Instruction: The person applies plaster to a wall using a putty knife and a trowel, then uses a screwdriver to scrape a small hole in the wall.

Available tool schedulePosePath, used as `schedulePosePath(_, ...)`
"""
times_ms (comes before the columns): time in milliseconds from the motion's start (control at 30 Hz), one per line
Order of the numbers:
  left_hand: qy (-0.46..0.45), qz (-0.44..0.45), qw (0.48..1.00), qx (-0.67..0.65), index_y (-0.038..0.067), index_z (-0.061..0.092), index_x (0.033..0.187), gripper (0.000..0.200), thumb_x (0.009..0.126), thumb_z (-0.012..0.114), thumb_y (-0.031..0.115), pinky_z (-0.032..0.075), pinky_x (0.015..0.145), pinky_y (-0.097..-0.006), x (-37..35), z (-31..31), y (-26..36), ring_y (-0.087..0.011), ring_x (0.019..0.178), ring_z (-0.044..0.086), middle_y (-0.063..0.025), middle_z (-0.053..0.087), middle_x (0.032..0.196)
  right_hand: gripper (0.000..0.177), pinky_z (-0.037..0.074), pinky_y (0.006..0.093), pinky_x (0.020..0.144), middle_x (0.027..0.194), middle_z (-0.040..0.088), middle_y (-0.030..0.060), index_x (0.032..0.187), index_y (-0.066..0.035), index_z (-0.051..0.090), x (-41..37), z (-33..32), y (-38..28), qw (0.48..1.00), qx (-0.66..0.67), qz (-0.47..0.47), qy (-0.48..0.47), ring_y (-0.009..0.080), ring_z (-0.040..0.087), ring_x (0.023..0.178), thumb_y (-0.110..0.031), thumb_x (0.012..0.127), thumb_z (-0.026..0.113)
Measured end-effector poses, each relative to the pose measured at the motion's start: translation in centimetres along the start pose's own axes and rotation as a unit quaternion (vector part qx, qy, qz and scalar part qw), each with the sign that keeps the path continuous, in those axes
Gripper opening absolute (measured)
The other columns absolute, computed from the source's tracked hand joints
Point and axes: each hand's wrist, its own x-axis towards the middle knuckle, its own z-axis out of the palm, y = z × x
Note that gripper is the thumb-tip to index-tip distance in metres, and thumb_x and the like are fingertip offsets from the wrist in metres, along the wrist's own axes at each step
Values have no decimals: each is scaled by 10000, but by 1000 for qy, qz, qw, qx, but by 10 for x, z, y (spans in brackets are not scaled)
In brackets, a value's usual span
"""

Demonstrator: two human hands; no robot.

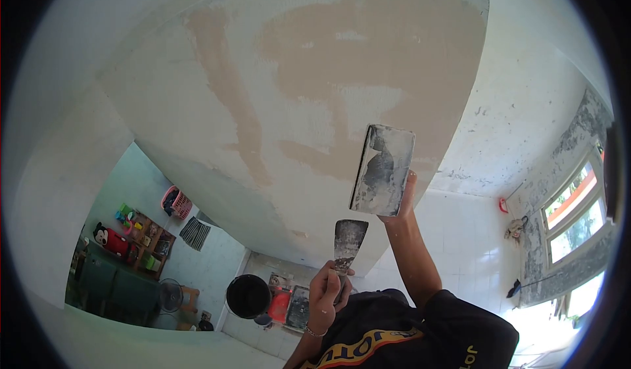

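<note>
Plainly, the left hand (323, 289) grips a stained scraper (350, 237), the right hand (408, 201) a white-streaked plate (386, 170).

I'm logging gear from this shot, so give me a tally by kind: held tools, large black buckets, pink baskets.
Rectangular trowel: 1, in the right hand
Scraper: 1, in the left hand
Large black bucket: 1
Pink basket: 1
Total: 4

Just below the plastering trowel (386, 172) in the right hand (405, 203), the left hand (327, 285) grips a putty knife (350, 239), blade up.
</note>
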Motion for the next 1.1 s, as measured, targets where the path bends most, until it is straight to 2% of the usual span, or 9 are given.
schedulePosePath(100,-10,-9,1000,-12,-4,549,1061,439,1052,403,410,220,382,-191,3,3,1,-26,418,300,16,436,586,610,586,394,743,1088,645,129,1248,-41,552,-1,5,-2,1000,-9,-13,-17,248,664,904,-538,899,501)
schedulePosePath(267,-19,-20,999,-22,8,548,1066,440,1054,391,419,219,378,-193,18,13,1,-27,413,286,18,422,578,489,581,387,741,1024,655,152,1182,8,574,0,20,-4,997,66,18,44,262,665,871,-349,891,413)
schedulePosePath(367,-1,-6,1000,-28,12,551,1060,440,1054,391,421,213,372,-195,24,15,-3,-27,405,274,22,412,573,410,579,400,743,1009,660,156,1167,3,579,-2,24,-6,998,43,-1,49,269,663,848,-237,911,366)
schedulePosePath(467,14,-18,999,-30,13,557,1047,444,1049,404,429,207,368,-195,31,13,-1,-25,403,270,25,404,572,391,583,401,731,1006,654,160,1174,-8,566,0,18,-5,999,13,-8,45,266,663,843,-207,898,375)
schedulePosePath(567,11,-61,997,-54,15,565,1040,443,1044,420,434,204,366,-194,37,8,3,-21,406,277,29,398,572,484,571,381,723,1004,652,179,1171,41,573,3,7,-6,994,-55,-33,88,269,654,815,-281,862,385)
schedulePosePath(700,-12,-72,996,-51,16,569,1046,442,1040,433,437,202,364,-193,42,1,3,-19,405,280,34,394,572,483,571,383,728,999,651,188,1177,42,571,4,6,-8,983,-102,-55,140,274,655,818,-274,862,387)
schedulePosePath(767,-21,-70,996,-42,16,570,1048,444,1038,436,439,203,363,-192,46,-2,1,-19,405,281,34,392,571,374,585,400,711,986,656,158,1169,-14,558,6,-8,-6,992,-73,-57,87,262,663,843,-184,882,388)
schedulePosePath(900,-24,-69,996,-44,14,568,1040,455,1034,439,451,203,362,-193,46,-5,0,-19,402,282,36,389,569,387,578,397,734,976,660,147,1160,-12,570,4,1,-1,992,-12,-54,117,259,661,842,-199,887,369)
schedulePosePath(1100,-26,-67,997,-36,15,566,1035,456,1036,433,452,196,358,-193,51,-2,-1,-20,398,271,37,387,568,402,567,383,747,988,665,138,1132,4,597,2,-11,2,993,106,-5,58,252,658,829,-251,910,380)
